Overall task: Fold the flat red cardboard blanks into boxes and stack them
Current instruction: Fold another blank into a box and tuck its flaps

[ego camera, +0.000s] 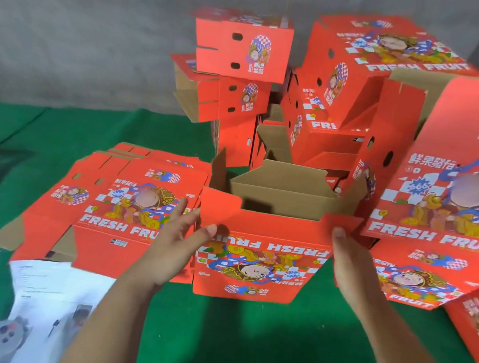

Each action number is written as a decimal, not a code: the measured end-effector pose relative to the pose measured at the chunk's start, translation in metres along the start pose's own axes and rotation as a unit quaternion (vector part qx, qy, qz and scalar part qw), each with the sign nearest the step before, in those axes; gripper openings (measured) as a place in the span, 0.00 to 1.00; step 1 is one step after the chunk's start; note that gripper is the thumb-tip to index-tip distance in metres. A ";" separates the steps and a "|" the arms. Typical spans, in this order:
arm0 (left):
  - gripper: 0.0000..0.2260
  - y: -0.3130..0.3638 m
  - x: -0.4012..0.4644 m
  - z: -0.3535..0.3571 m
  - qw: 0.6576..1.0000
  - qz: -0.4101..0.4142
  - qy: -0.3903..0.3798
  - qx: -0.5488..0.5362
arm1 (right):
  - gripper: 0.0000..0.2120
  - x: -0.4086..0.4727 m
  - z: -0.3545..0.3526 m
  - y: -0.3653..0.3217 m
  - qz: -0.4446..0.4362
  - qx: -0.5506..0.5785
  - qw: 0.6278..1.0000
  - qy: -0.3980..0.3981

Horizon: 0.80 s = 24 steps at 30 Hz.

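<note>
Flanking half-folded box (260, 259), left hand (180, 234), right hand (350, 262), both touching its side edges

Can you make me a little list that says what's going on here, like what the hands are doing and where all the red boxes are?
surface: green cloth-covered table
box being folded: half-folded red box, top open, print upside down
left hand: fingers straight, thumb on the box's left corner flap
right hand: fingers straight, against the box's right side
flat blanks: stack of flat red blanks, left of the box
finished boxes: pile of folded boxes behind, jumbled and tilted
other: white printed paper at lower left
</note>
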<state>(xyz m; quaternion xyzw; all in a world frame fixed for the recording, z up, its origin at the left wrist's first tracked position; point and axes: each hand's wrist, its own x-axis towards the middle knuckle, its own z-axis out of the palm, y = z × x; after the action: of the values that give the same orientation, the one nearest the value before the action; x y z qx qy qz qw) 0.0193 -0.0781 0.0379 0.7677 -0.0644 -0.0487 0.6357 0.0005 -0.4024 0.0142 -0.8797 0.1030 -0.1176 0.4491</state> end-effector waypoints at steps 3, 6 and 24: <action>0.19 -0.001 0.005 0.004 0.999 0.011 -0.023 -0.032 | 0.18 0.004 0.001 0.010 -0.019 0.000 1.000 -0.025; 0.18 -0.003 0.008 0.008 0.999 -0.005 -0.009 -0.048 | 0.21 0.001 0.008 0.014 -0.056 0.010 0.998 -0.029; 0.14 -0.032 -0.006 0.029 0.858 0.044 0.393 0.327 | 0.44 -0.014 0.014 0.007 -0.061 0.088 0.993 0.052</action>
<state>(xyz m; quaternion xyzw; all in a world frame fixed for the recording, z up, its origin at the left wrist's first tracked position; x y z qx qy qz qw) 0.0103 -0.0997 0.0007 0.8833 0.1443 0.3089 0.3218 -0.0093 -0.3913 -0.0008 -0.8343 0.0619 -0.1988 0.5105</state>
